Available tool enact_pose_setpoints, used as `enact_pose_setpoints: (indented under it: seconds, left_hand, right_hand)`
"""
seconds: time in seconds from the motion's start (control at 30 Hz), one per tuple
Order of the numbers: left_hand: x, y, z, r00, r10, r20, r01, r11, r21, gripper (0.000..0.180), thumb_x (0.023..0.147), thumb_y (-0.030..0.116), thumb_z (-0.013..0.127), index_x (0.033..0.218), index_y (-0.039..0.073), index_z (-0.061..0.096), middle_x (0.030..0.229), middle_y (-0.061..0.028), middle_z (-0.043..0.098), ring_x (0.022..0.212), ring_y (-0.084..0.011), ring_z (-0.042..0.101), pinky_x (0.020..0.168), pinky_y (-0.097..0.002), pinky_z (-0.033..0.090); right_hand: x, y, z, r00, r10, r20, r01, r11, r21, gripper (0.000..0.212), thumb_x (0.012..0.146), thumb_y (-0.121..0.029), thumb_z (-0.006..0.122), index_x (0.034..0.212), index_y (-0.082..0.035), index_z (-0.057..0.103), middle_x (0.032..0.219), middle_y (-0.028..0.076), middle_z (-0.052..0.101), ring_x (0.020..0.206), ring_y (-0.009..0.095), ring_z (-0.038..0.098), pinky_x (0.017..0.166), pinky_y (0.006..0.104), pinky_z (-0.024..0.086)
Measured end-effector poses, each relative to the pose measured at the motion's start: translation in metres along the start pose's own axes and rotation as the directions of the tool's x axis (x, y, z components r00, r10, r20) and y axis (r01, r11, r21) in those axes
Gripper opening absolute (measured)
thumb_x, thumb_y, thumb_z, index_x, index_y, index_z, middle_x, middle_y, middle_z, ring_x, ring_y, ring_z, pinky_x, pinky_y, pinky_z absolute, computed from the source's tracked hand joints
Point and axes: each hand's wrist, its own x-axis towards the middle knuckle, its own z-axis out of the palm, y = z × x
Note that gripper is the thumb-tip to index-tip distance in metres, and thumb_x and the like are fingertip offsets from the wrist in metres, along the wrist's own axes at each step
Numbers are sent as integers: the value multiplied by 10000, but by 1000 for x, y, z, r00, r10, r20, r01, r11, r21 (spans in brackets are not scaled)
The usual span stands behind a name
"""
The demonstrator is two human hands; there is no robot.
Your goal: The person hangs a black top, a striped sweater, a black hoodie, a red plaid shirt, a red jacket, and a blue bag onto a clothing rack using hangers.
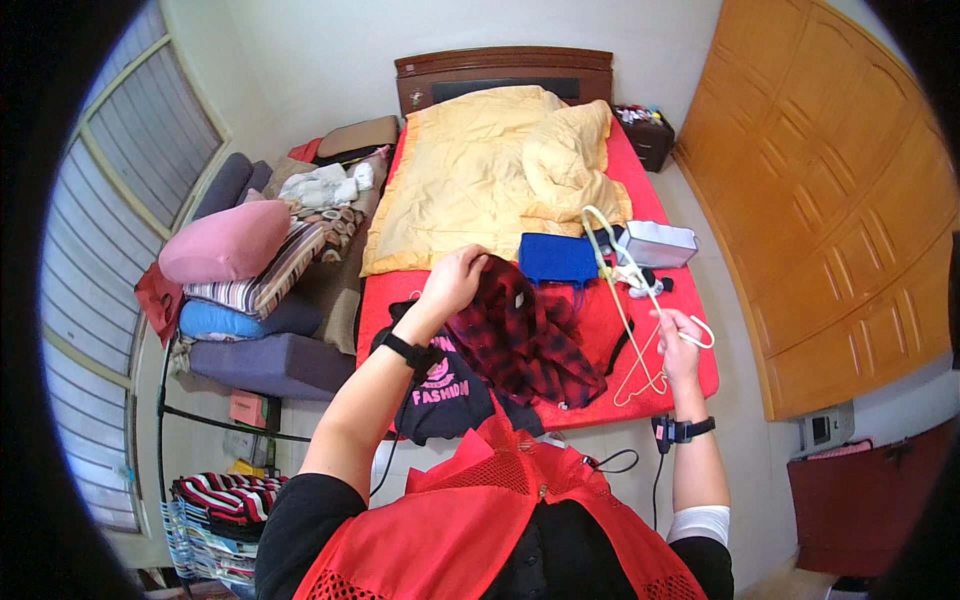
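My left hand [455, 282] is closed on the collar end of a red and black plaid shirt [530, 345], which lies crumpled over the front of the bed. My right hand [680, 338] grips a pale yellow-green clothes hanger [604, 264] near its hook, which sticks out to the right. The hanger's body points up and away, over the bed's right side. Beneath it, a thin yellow hanger-like outline [640, 365] shows against the red sheet; whether it is a separate hanger, I cannot tell. A black garment with a pink print [436, 392] lies partly under the shirt, below my left forearm.
A blue folded cloth [556, 257], a white box [657, 243] and small dark and white items lie beyond the shirt. A yellow quilt [460, 165] covers the far bed. Left stand piled cushions [225, 242] and a rack of clothes [215, 525]; right, a wooden wardrobe [830, 200].
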Motion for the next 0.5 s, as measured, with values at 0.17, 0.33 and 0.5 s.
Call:
enact_pose_setpoints:
  seconds: [0.17,0.33,0.5]
  left_hand:
    - [0,10,-21,999,-3,-32,2,999,-36,205,996,179,569,1023,8,680,946,-205,717,947,-394,686,835,-458,539]
    - [2,23,-26,992,94,-80,-93,996,17,195,982,174,581,1027,16,687,938,-202,712,939,-401,683,827,-459,542]
    - [0,50,-26,968,236,-82,-235,972,28,157,964,125,598,1050,28,688,967,-196,703,942,-401,678,821,-448,542]
  right_hand:
    - [-7,-29,39,950,67,306,3,975,-222,211,1006,-150,622,982,3,765,703,-32,588,597,61,505,552,253,408]
    - [-5,-21,76,902,-57,428,226,906,-357,183,963,-125,642,914,10,754,814,97,683,858,223,673,813,349,510]
    - [6,-27,99,852,-127,509,333,880,-338,195,966,-135,637,907,9,754,832,109,689,865,232,678,830,353,511]
